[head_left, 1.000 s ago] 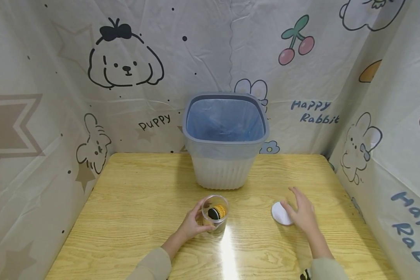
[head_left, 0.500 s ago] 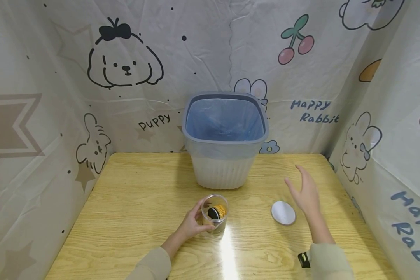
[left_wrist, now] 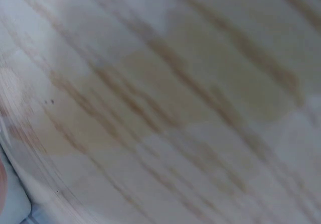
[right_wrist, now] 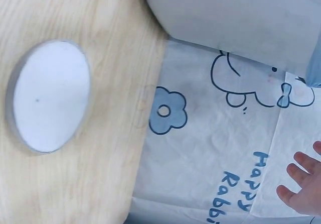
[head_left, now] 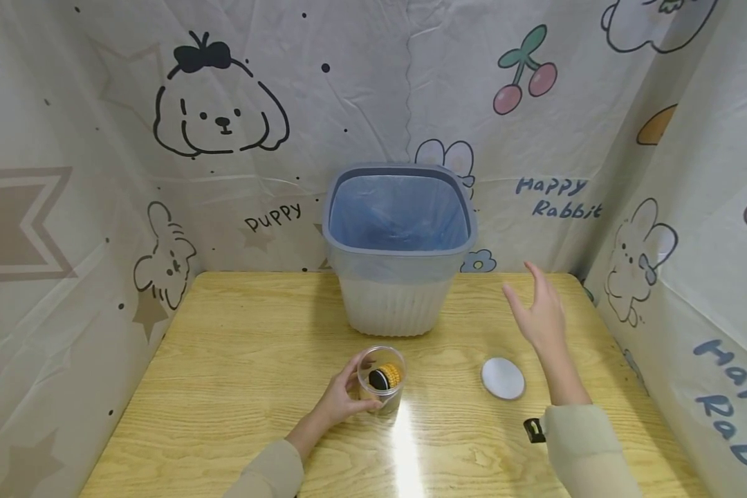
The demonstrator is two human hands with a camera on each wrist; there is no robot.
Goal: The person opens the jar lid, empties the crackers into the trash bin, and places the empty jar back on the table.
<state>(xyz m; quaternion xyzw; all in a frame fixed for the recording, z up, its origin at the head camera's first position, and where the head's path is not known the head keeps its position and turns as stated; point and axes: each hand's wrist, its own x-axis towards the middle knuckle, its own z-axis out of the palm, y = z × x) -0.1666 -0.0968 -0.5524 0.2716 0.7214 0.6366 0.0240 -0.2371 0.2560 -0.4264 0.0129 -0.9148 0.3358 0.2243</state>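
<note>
- From where I stand, the left hand [head_left: 338, 398] curls round a clear cup [head_left: 395, 404], thumb on the near side, fingers on the far side
- That cup looks upright, mouth up, on the tabletop [head_left: 255, 332]; its wall seems thin, so a light, even hold should steady it better than a squeeze
- Inside it lies a yellow-and-black item [head_left: 386, 377], black end to the left; I'd keep the cup level, since tipping could set it rolling
- The right hand [head_left: 540, 315] is held out toward the back right, fingers apart, with nothing in them
- A white disc [head_left: 503, 378] lies flat between the cup and the right forearm, touching neither hand; being low, it would come up best by its edge
- A small dark thing [head_left: 534, 430] sits by the right cuff [head_left: 575, 425], too small to make out; a low sweep there could brush the disc
- Just behind the cup stands a bin [head_left: 392, 304], pale below and blue above, blocking any straight push forward
- Printed cloth [head_left: 361, 104] closes off the back and both sides, limiting wide reaches
</note>
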